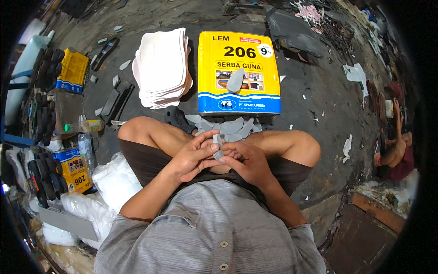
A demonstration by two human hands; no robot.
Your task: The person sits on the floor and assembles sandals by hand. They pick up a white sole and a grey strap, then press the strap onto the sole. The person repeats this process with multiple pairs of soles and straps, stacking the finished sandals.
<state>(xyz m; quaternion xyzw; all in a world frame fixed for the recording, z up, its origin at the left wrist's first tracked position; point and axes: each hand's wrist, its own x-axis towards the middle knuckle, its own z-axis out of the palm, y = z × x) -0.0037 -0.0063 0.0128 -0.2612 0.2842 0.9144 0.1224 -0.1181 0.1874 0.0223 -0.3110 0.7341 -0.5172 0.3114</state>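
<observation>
Between my two hands, above my crossed legs, is a small stack of grey teardrop-shaped pads (218,148). My left hand (191,157) pinches the stack between thumb and fingers. From the other side, the fingers of my right hand (248,162) close on the stack's lower end. A loose pile of similar grey pads (232,129) lies on the floor just beyond my hands, between my legs. Farther ahead is a yellow, white and blue tin (207,75), with a single grey pad (236,81) resting on its upward face.
Left of the tin is a stack of pale sheets (160,64). Dark soles (41,176), bottles (86,148) and white plastic bags (117,178) crowd the left side. Black sheet material (292,32) lies at the far right. Another person (399,153) sits at the right edge.
</observation>
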